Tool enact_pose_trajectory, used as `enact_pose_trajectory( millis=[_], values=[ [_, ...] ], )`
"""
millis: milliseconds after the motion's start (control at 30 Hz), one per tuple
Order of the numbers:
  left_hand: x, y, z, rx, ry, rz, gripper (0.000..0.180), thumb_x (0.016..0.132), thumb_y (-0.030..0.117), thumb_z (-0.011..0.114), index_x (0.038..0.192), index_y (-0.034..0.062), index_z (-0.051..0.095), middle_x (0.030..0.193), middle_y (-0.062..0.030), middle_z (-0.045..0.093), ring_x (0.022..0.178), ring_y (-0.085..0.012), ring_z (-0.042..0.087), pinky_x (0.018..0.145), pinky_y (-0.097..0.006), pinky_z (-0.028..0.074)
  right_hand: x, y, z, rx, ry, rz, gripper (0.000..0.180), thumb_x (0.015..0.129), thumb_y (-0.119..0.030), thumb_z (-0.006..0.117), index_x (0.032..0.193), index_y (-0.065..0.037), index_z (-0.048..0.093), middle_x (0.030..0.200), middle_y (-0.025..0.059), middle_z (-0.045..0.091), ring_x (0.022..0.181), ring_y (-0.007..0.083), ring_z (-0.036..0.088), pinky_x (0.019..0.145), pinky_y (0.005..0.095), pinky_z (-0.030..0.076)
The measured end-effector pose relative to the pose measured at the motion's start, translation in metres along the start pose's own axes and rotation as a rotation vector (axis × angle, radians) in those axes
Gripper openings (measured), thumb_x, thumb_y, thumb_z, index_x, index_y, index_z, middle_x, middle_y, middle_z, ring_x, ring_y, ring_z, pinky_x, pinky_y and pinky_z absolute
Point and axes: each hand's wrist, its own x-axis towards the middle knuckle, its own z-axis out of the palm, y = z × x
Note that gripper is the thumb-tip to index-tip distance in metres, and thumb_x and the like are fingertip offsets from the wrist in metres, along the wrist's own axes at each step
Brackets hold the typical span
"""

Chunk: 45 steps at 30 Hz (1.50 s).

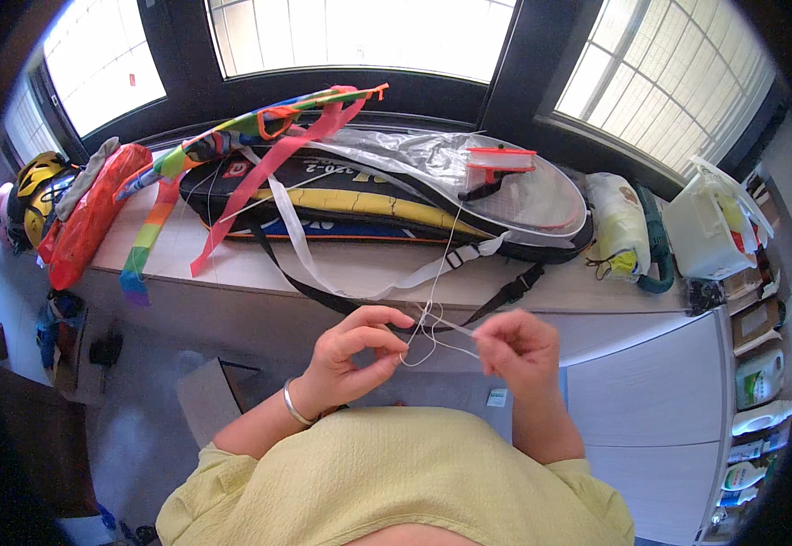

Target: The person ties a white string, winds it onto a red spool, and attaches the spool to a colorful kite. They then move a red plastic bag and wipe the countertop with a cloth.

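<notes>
A thin white string point(431, 300) hangs in loose, crossing loops between my two hands, in front of the shelf edge. My left hand point(349, 357), with a silvery bangle at its wrist, pinches it between thumb and fingers. My right hand point(521, 350) is closed, slightly blurred, and grips the string between thumb and curled fingertips. From the loops the string runs up to a red-rimmed spool point(501, 160) lying on a racket bag. Whether the crossing strands form a knot I cannot tell.
Along the shelf lie a black and yellow racket bag point(369, 206), a rolled rainbow kite point(218, 141) with a pink ribbon point(273, 173), a red plastic bag point(96, 218) and a yellow helmet point(39, 175). A white bin point(707, 227) stands right. Bottles point(758, 378) fill the side rack.
</notes>
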Motion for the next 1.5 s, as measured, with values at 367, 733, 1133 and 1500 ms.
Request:
enact_pose_trajectory(
  millis=[367, 733, 1133, 1500],
  values=[
    [0.0, -0.015, 0.006, -0.78, -0.133, -0.623, 0.021, 0.094, 0.011, 0.053, 0.113, 0.0006, 0.054, 0.103, -0.0129, 0.065, 0.093, -0.0171, 0.063, 0.082, -0.03, 0.05, -0.028, 0.033, 0.049, -0.542, -0.439, -0.255, 0.023, 0.081, -0.005, 0.066, 0.104, -0.006, 0.065, 0.074, 0.0092, 0.062, 0.062, 0.0252, 0.061, 0.056, 0.0333, 0.049],
    [-0.024, -0.005, -0.037, -0.478, -0.364, -0.317, 0.025, 0.091, 0.001, 0.057, 0.116, 0.0001, 0.055, 0.099, -0.0107, 0.068, 0.097, -0.0164, 0.065, 0.083, -0.027, 0.051, -0.032, 0.049, 0.071, -0.306, 0.656, 0.013, 0.03, 0.087, -0.005, 0.06, 0.117, -0.005, 0.055, 0.095, 0.0068, 0.062, 0.057, 0.0047, 0.049, 0.054, 0.0198, 0.044],
    [-0.033, 0.011, -0.075, -0.652, -0.264, -0.384, 0.023, 0.091, 0.0, 0.055, 0.114, 0.0008, 0.056, 0.094, -0.0122, 0.067, 0.085, -0.0159, 0.066, 0.068, -0.026, 0.054, 0.017, 0.056, 0.062, -0.409, 0.453, 0.171, 0.025, 0.081, -0.007, 0.07, 0.104, -0.004, 0.063, 0.069, -0.0022, 0.057, 0.058, 0.004, 0.052, 0.053, 0.0194, 0.043],
    [-0.025, -0.007, -0.094, -0.786, 0.068, -0.412, 0.025, 0.091, 0.006, 0.056, 0.116, 0.0023, 0.056, 0.094, -0.0125, 0.065, 0.054, -0.0081, 0.054, 0.052, -0.023, 0.049, -0.009, 0.02, 0.046, 0.163, 0.504, 0.123, 0.008, 0.086, -0.009, 0.065, 0.09, -0.002, 0.064, 0.077, 0.0064, 0.065, 0.057, 0.0114, 0.06, 0.048, 0.0233, 0.047]
  ],
)
